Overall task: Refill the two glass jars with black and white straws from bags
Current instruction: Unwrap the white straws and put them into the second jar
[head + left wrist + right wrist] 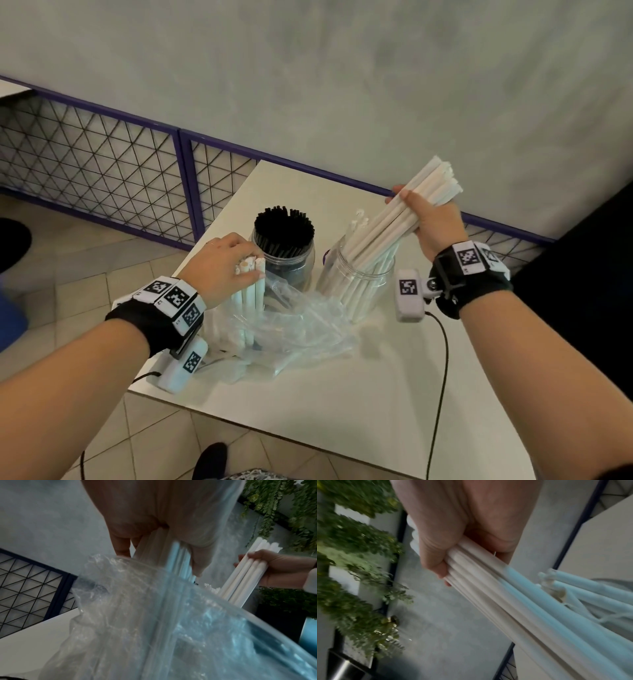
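I am partway through the white refill: my right hand (433, 219) is clenched round a bundle (404, 219) of white straws, held aslant right of centre in the head view, with its lower ends already inside the mouth of the clear jar (356, 277). That jar stands just right of the black jar (284, 246), which is packed full of black straws, so I judge the black half done. My left hand (222, 263) grips the tops of a few more white straws (250, 294) standing upright in the crumpled bag (294, 325) at centre, just left of the black jar and close to touching it. Next I should tip the bundle more upright, let it slide down among the straws already leaning in the clear jar, then loosen my grip. From the right wrist view the jar's rim is smeared and blue-tinted, so I cannot tell whether every straw end is inside it. The table (342, 394) is bare toward the bottom of the frame; its left edge runs close beside my left wrist and the bag. The fence (102, 164) stands behind, at upper left.
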`<state>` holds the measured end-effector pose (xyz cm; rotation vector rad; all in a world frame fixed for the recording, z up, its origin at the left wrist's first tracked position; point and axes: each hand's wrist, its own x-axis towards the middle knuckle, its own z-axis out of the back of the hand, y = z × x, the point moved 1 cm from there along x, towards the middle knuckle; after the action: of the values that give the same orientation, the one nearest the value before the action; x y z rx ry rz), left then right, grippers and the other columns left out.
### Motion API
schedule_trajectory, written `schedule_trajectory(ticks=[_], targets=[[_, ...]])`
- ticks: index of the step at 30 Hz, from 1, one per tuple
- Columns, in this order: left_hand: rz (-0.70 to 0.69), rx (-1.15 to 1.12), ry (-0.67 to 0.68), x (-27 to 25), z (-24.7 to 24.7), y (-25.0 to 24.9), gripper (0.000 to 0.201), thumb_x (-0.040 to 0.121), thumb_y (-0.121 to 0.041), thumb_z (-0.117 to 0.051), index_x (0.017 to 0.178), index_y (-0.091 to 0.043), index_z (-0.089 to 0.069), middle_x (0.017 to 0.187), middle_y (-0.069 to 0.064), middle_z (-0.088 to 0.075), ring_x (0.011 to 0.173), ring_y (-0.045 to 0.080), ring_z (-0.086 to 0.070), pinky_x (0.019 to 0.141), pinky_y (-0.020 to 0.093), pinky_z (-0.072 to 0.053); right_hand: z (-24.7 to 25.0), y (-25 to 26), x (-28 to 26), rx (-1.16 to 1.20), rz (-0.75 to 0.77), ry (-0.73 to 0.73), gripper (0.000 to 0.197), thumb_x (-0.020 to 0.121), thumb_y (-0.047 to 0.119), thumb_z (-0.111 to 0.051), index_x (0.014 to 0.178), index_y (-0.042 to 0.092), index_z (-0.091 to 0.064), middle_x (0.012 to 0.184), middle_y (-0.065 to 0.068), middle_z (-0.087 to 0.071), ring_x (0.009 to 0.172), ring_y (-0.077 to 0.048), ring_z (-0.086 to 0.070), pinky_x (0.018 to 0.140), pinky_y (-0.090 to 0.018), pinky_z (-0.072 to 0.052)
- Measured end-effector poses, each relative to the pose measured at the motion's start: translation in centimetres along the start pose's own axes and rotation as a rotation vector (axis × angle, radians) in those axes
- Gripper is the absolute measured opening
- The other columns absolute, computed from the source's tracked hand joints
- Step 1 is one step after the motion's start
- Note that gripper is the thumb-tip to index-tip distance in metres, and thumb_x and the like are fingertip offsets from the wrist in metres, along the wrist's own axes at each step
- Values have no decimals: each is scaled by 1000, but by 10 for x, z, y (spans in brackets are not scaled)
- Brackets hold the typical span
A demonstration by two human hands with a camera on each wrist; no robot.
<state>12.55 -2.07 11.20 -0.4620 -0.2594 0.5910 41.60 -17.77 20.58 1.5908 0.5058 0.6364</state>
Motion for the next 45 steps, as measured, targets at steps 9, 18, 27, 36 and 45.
schedule_trajectory(ticks=[9, 18, 27, 36, 45], targets=[[5, 21, -14, 0, -1, 0, 66, 69, -70, -32, 114, -31, -59, 108, -12, -48, 102, 19, -48, 87, 26, -30, 3, -12, 9, -17, 7, -76, 24, 82, 17, -69, 103, 5, -69, 94, -12, -73, 90, -21, -71, 73, -33, -55], [-8, 20, -36, 0, 0, -4, 33, 86, -45, -61, 116, -29, -59, 108, -10, -48, 105, 21, -49, 87, 26, -30, -16, -63, -12, -309, 28, -68, 65, 74, 25, -79, 130, 22, -45, 120, 5, -55, 102, -8, -56, 90, -26, -48], [5, 11, -17, -1, 0, -5, 57, 73, -66, -41, 113, -30, -60, 107, -13, -47, 101, 17, -47, 87, 26, -29, -16, -98, -20, -1062, 434, 339, 61, 93, 26, -57, 146, 11, -30, 152, -6, -30, 142, -19, -24, 118, -35, -22], [6, -12, -18, 0, -1, -5, 56, 71, -67, -40, 111, -32, -59, 108, -13, -49, 102, 18, -48, 87, 26, -29, -15, -84, 11, -1450, 559, 341, 63, 95, 52, -40, 150, 26, -20, 160, 3, -12, 148, -24, -1, 117, -46, -4], [2, -8, -20, 2, -4, -3, 58, 71, -68, -35, 110, -33, -60, 107, -13, -49, 101, 18, -51, 92, 30, -35, -12, -94, 35, -1222, 492, 176, 50, 83, 43, -66, 120, 12, -54, 120, -7, -46, 111, -24, -44, 88, -43, -48]])
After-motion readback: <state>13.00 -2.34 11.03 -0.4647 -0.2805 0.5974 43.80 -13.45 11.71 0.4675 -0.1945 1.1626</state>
